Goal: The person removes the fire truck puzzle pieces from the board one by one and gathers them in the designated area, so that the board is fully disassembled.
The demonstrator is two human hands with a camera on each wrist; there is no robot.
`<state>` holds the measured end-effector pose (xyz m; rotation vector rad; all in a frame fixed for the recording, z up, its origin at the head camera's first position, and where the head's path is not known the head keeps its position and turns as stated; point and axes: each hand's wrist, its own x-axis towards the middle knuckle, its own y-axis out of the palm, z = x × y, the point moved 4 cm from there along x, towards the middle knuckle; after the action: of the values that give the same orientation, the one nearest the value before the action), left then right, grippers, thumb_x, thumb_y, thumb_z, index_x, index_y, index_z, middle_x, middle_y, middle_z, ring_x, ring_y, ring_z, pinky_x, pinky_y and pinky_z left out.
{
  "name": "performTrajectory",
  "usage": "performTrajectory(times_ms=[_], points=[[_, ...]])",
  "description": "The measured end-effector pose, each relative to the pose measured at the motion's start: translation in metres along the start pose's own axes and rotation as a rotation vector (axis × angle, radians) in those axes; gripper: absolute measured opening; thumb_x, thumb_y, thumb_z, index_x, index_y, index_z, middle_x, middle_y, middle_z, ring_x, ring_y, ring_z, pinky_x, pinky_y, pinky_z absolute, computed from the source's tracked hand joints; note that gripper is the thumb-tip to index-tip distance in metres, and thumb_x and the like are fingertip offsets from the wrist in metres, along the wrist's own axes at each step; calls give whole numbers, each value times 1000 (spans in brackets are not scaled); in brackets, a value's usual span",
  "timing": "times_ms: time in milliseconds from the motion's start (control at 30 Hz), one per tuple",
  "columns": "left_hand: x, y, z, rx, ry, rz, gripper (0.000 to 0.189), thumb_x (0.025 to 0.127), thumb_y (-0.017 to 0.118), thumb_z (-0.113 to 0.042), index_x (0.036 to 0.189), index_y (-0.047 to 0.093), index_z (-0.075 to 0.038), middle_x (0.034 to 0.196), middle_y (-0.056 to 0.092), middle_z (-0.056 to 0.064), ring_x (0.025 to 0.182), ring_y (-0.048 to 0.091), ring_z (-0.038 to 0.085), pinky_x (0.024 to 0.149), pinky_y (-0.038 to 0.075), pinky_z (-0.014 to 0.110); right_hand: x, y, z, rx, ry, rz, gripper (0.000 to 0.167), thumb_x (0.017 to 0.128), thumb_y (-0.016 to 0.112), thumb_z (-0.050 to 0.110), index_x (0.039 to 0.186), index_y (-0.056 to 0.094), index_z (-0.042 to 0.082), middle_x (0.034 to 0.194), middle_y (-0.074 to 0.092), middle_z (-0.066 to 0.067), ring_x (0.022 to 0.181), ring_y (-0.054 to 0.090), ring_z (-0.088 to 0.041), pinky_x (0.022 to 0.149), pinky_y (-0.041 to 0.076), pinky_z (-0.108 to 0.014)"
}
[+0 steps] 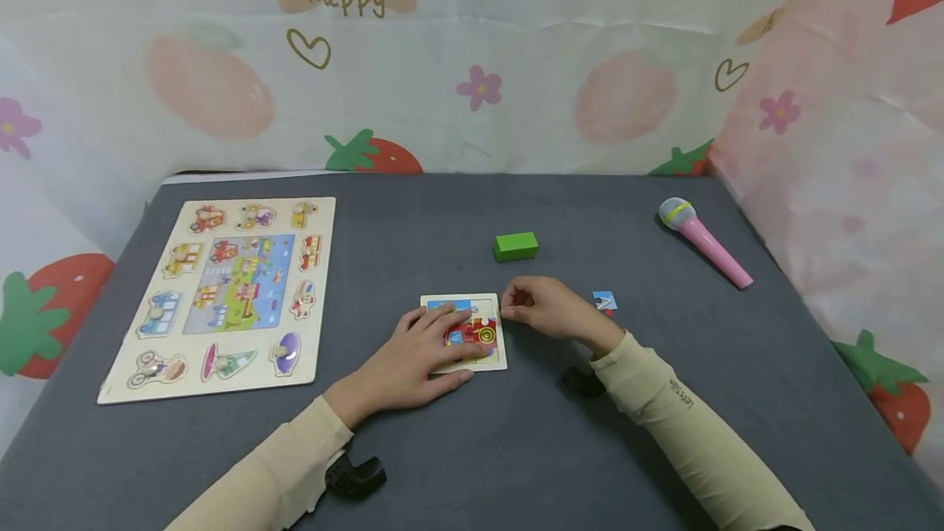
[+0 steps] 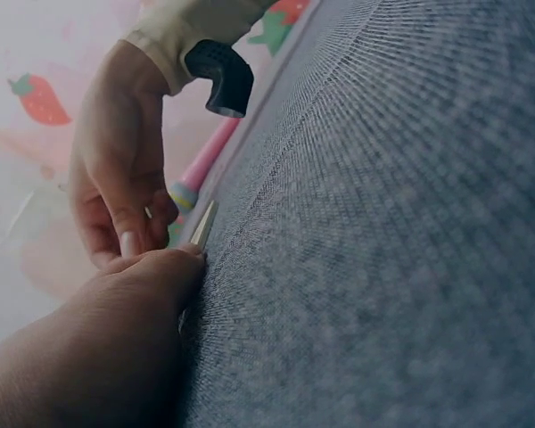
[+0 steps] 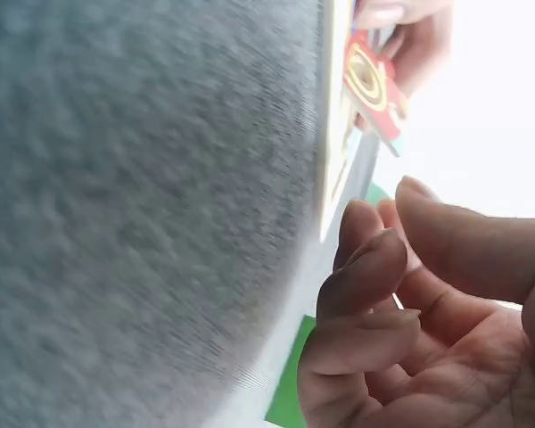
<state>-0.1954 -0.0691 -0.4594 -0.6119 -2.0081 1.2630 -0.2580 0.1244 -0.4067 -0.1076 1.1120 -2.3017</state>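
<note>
A small wooden puzzle board (image 1: 500, 351) with a red and yellow vehicle picture lies at the middle of the table. My left hand (image 1: 413, 359) rests on its left part with fingers spread, covering some of the picture. In the right wrist view, a red puzzle piece (image 3: 374, 85) with a yellow-ringed wheel tilts up from the board near the left hand's fingers. Just off the board's right edge is my right hand (image 1: 549, 310); its fingers are loosely curled, thumb apart, with nothing visible between them. A small blue piece (image 1: 605, 300) lies behind the right wrist.
At the left lies a large wooden peg puzzle (image 1: 324, 301) with vehicle shapes. A green block (image 1: 516, 247) sits beyond the small board. Toward the right edge is a toy microphone (image 1: 708, 244) with a pink handle. A printed curtain (image 1: 479, 31) hangs behind the grey table.
</note>
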Motion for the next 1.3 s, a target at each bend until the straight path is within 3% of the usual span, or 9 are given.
performTrajectory(times_ms=[333,567,800,1000,1300], points=[[0,1,2,-6,4,12,36,97,49,-48,132,54,-46,150,38,3,141,30,27,107,22,56,9,13,3,-41,-14,94,15,95,61,23,94,69,11,77,59,1,68,47,-12,63,38,-27],[0,0,1,-1,26,-18,36,96,52,-46,131,55,-44,149,40,4,139,32,27,106,23,58,14,14,2,-24,50,122,15,95,60,18,90,71,10,69,56,0,61,47,-13,58,37,-26],[-1,-1,0,15,11,-1,37,96,51,-47,132,54,-45,149,40,3,139,32,26,106,24,56,15,12,-4,44,101,147,16,95,59,17,90,71,9,72,60,-1,59,50,-13,57,40,-26],[0,0,0,10,-2,15,37,96,49,-48,133,53,-45,149,39,3,140,30,24,106,23,56,0,-7,-18,86,146,123,16,96,60,21,93,70,9,79,60,-3,67,52,-15,62,42,-29],[-1,1,1,16,-15,20,36,96,48,-49,132,53,-47,150,38,2,142,28,23,108,21,57,-44,-54,-72,112,180,165,21,95,61,25,96,69,6,76,52,-1,67,47,-16,60,39,-29]])
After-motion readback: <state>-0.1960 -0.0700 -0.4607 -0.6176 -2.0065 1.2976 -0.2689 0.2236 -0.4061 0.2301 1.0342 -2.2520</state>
